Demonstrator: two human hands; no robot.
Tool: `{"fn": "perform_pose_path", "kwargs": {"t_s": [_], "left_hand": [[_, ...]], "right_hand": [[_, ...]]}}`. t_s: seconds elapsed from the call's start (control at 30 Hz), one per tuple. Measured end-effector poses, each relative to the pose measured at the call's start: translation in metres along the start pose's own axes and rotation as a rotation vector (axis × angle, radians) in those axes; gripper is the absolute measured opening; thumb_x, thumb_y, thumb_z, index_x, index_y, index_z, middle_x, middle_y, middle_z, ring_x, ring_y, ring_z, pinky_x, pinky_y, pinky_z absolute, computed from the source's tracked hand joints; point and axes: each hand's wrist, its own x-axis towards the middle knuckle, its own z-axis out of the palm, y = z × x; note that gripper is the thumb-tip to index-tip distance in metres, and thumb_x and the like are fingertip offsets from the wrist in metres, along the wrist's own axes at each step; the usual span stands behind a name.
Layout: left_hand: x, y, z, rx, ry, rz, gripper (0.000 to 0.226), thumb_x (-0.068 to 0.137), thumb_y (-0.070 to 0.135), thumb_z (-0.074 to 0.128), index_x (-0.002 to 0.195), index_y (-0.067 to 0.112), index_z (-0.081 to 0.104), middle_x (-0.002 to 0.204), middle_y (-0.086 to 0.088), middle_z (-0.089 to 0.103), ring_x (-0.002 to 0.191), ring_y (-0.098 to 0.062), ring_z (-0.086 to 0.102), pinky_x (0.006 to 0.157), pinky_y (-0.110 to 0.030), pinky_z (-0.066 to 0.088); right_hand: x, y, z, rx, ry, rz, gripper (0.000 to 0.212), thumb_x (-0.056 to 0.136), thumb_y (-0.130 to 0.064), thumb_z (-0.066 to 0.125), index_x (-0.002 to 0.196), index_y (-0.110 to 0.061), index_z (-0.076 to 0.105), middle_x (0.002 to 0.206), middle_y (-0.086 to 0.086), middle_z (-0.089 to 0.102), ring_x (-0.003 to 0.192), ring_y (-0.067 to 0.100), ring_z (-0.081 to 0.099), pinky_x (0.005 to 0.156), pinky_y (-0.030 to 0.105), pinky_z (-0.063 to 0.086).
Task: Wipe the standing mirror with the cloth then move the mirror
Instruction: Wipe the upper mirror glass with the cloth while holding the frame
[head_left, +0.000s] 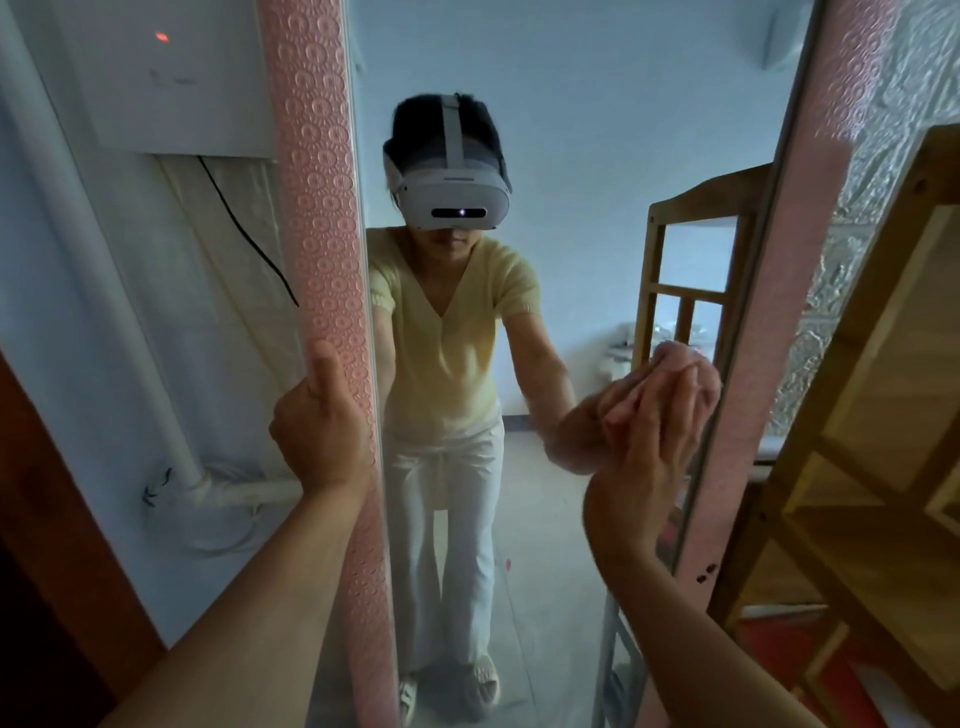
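I stood facing one tall standing mirror (545, 338) with a pink embossed frame. My left hand (319, 421) was wrapped around the frame's left upright, thumb pointing up along its front, fingers curled behind where I could not see them. My right hand (652, 441) lay flat against the glass near the frame's right upright, fingers straight and close together, pressing one pink cloth (685, 366) to the mirror. The cloth bunched out above and beside my fingertips. Between my two hands the glass showed one reflected person in a pale yellow top, white trousers and a white headset, both arms reaching toward me. To the right of my right hand, just beyond the frame, stood one wooden shelf unit (872, 415), and its reflection showed in the glass above that hand. To the left of my left hand, one white pipe (104, 270) ran down the wall, with one black cable (244, 228) hanging near it.
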Motion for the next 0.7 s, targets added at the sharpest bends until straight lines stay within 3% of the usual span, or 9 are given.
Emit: {"fn": "perform_pose_path", "kwargs": {"t_s": [0.03,0.1,0.2,0.27,0.37,0.47,0.6,0.7], "left_hand": [[0.000,0.000,0.000,0.008,-0.003,0.006,0.060,0.097,0.048,0.023,0.046,0.017,0.029,0.050,-0.006,0.040,0.055,-0.025,0.043,0.060,-0.031,0.031],[0.000,0.000,0.000,0.002,-0.004,0.004,0.059,0.097,0.047,0.024,0.046,0.016,0.028,0.049,-0.005,0.038,0.053,-0.024,0.040,0.060,-0.031,0.031],[-0.001,0.004,-0.001,-0.027,-0.005,-0.026,0.059,0.096,0.047,0.025,0.046,0.016,0.029,0.050,-0.006,0.038,0.057,-0.026,0.042,0.061,-0.034,0.034],[-0.001,0.005,-0.001,-0.019,-0.011,-0.029,0.060,0.099,0.043,0.027,0.047,0.013,0.030,0.052,-0.008,0.041,0.058,-0.027,0.043,0.061,-0.034,0.033],[-0.002,0.004,-0.001,-0.002,-0.007,-0.016,0.061,0.099,0.042,0.026,0.048,0.010,0.029,0.052,-0.012,0.042,0.056,-0.028,0.043,0.060,-0.035,0.033],[-0.002,0.005,-0.002,0.008,-0.007,-0.023,0.063,0.100,0.042,0.026,0.048,0.007,0.031,0.054,-0.016,0.043,0.057,-0.030,0.043,0.059,-0.036,0.032],[-0.005,0.010,-0.003,0.019,-0.001,-0.011,0.062,0.101,0.040,0.026,0.051,0.003,0.030,0.055,-0.017,0.042,0.053,-0.026,0.037,0.053,-0.035,0.027],[-0.007,0.011,-0.002,0.021,0.012,-0.041,0.063,0.101,0.041,0.025,0.051,0.002,0.032,0.056,-0.016,0.041,0.056,-0.026,0.039,0.060,-0.036,0.031]], "right_hand": [[-0.003,-0.011,0.003,0.011,0.008,-0.009,0.057,0.094,-0.018,0.030,0.150,-0.009,0.024,0.159,0.011,0.016,0.148,0.037,0.008,0.119,0.041,0.019],[-0.017,-0.037,0.016,0.090,-0.068,-0.199,0.058,0.090,0.000,0.030,0.147,-0.010,0.029,0.157,0.013,0.019,0.148,0.036,0.004,0.122,0.032,0.011],[-0.031,-0.055,0.028,0.137,-0.258,-0.517,0.066,0.080,0.019,0.033,0.142,-0.002,0.042,0.154,0.010,0.027,0.149,0.030,0.009,0.122,0.040,0.010],[-0.022,-0.039,0.020,0.136,-0.275,-0.482,0.074,0.078,0.022,0.032,0.145,-0.009,0.037,0.155,0.008,0.026,0.149,0.027,0.011,0.122,0.036,0.013],[0.006,0.003,-0.004,0.036,-0.182,-0.214,0.095,0.068,0.029,0.038,0.150,-0.015,0.021,0.160,0.010,0.015,0.150,0.022,-0.002,0.119,0.022,0.008],[0.025,0.023,-0.015,-0.029,-0.131,-0.135,0.080,0.071,0.015,0.033,0.149,0.002,0.022,0.158,0.017,0.013,0.149,0.025,-0.001,0.120,0.020,-0.004],[0.038,0.005,-0.008,0.006,-0.105,-0.100,0.067,0.084,-0.012,0.026,0.149,0.005,0.019,0.158,0.020,0.011,0.147,0.039,0.004,0.120,0.022,-0.008],[0.084,-0.013,-0.004,0.010,-0.036,-0.239,0.061,0.102,-0.033,0.033,0.146,0.007,0.023,0.155,0.028,0.018,0.145,0.046,0.011,0.123,0.042,0.004]]}}
